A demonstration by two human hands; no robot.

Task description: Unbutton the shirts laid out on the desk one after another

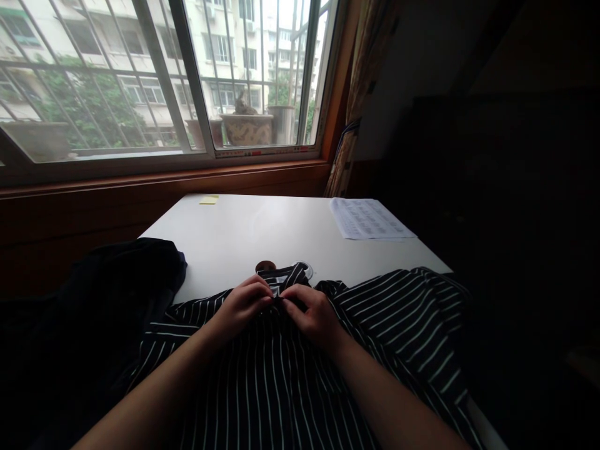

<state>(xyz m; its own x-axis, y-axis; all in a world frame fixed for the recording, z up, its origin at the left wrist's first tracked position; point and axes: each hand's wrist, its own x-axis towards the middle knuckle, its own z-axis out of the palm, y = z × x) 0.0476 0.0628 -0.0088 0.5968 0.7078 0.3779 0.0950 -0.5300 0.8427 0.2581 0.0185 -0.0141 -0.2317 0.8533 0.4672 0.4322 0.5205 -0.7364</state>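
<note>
A black shirt with thin white stripes [384, 312] lies spread over the near edge of a white table [262, 231], collar end pointing away from me. My left hand [244, 306] and my right hand [314, 312] meet at the collar [281, 278]. Both are closed, fingertips pinching the fabric just below the collar. Whatever small part sits between the fingertips is hidden.
A dark garment [107, 294] is heaped at the left table edge. A printed sheet stack [368, 219] lies at the far right, a yellow sticky note [209, 200] at the far edge. A small round brown object [265, 266] sits beyond the collar. A window [154, 81] spans the wall.
</note>
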